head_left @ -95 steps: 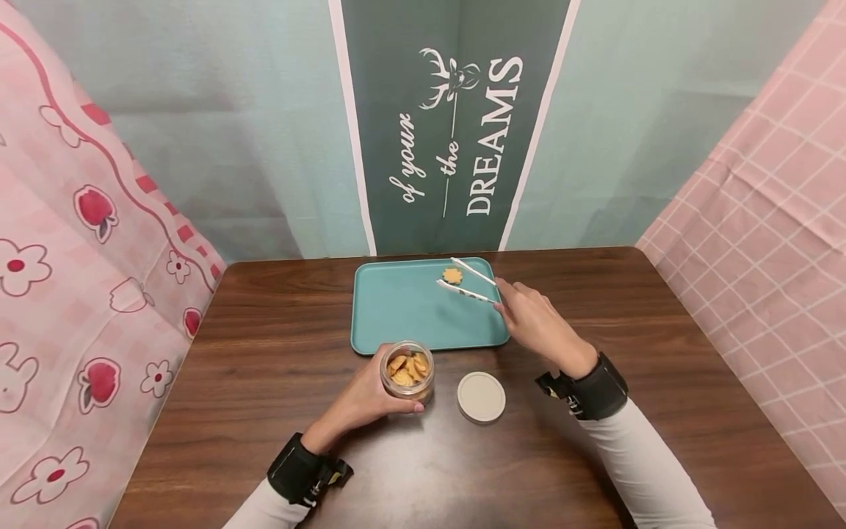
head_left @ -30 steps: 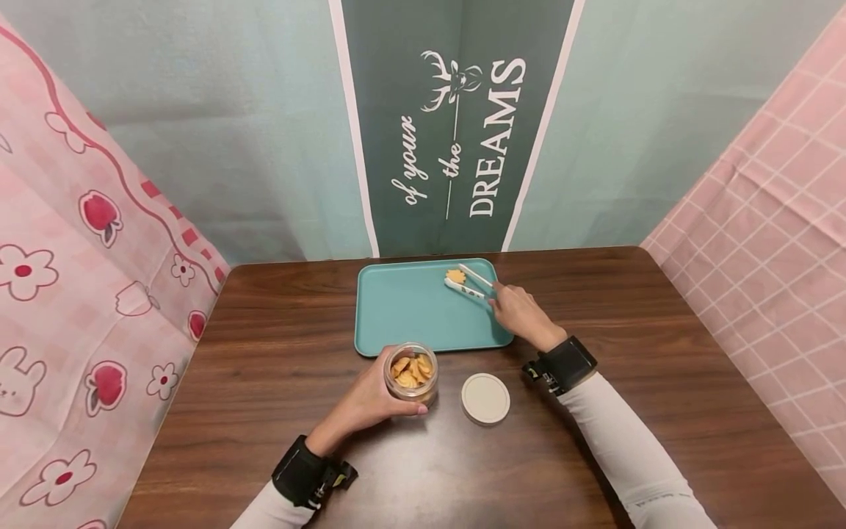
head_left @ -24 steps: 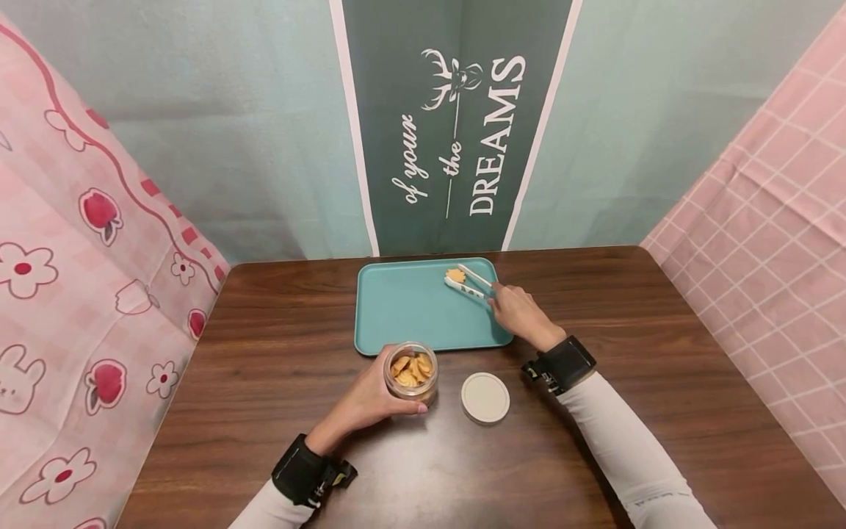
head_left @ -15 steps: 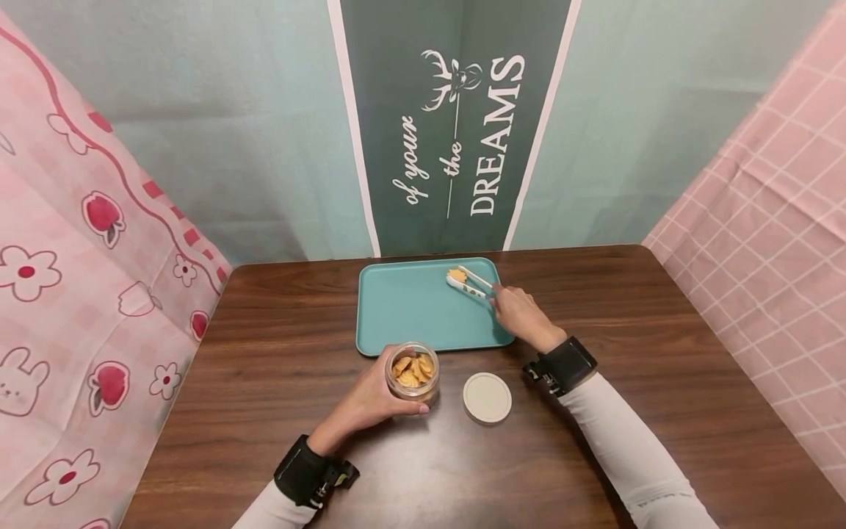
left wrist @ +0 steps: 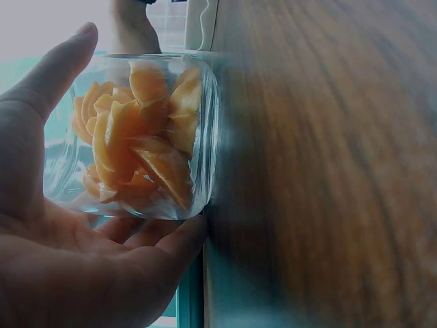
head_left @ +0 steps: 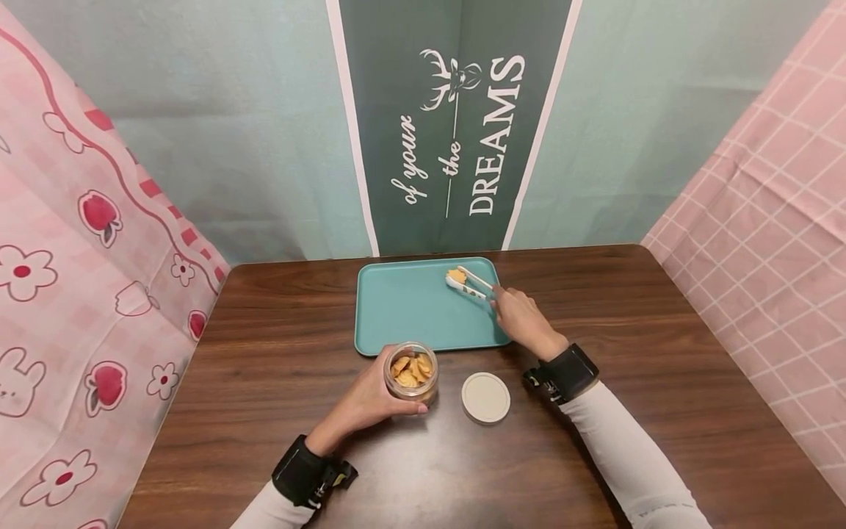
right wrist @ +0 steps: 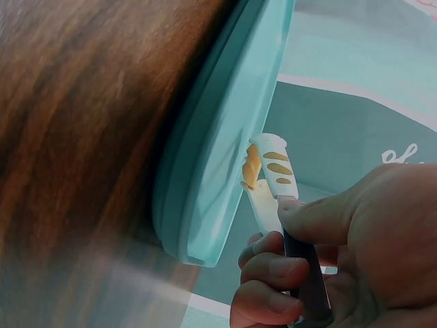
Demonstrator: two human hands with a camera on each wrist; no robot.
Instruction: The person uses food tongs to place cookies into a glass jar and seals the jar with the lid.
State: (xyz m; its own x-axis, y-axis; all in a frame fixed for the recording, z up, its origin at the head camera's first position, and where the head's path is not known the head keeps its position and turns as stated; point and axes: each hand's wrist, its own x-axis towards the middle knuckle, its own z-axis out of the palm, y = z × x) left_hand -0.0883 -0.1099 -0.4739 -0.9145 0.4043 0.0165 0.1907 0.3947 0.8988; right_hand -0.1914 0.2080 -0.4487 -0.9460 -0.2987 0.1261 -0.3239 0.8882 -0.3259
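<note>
Right hand squeezes tongs on a cracker; too much pressure may crumble it. Left hand grips the jar.

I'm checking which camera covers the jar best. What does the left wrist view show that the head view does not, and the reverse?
Only the left wrist view shows the jar's glass side close up, with crackers stacked down its depth and the left hand's fingers curled under it. Only the head view shows the round lid lying on the table, the teal tray, and the right hand holding tongs at a single cracker. Both show the left hand gripping the open jar.
</note>
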